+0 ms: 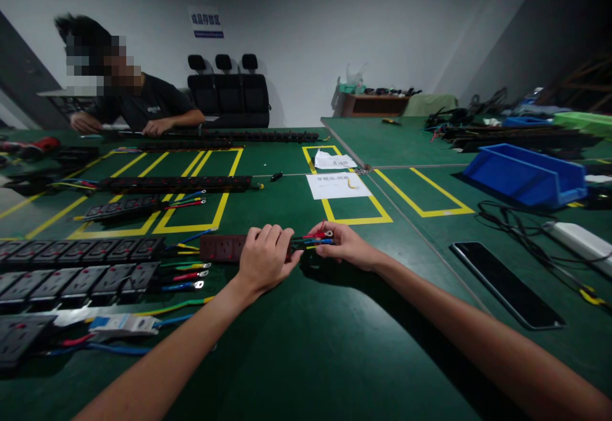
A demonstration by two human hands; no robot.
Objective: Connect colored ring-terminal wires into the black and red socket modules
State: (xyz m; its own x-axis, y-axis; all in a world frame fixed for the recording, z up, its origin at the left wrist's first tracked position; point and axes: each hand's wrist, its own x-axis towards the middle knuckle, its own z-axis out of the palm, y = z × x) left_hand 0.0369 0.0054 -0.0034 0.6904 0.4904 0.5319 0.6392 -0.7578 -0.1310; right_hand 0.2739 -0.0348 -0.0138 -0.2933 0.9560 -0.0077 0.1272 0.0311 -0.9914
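Note:
My left hand is closed over the right end of a dark reddish socket strip lying on the green table. Out of that end come red, blue and yellow-green wires tipped with ring terminals. The fingers of my right hand pinch these wires just beyond the strip's end; the fingertips partly hide them. Left of my hands lie black socket strips in rows, with coloured wires and ring terminals at their right ends. A white and blue block sits among the wires at the lower left.
Across the table a person handles a long black strip. White paper sheets lie near yellow tape outlines. To the right are a blue bin, a smartphone, black cables and a white power strip.

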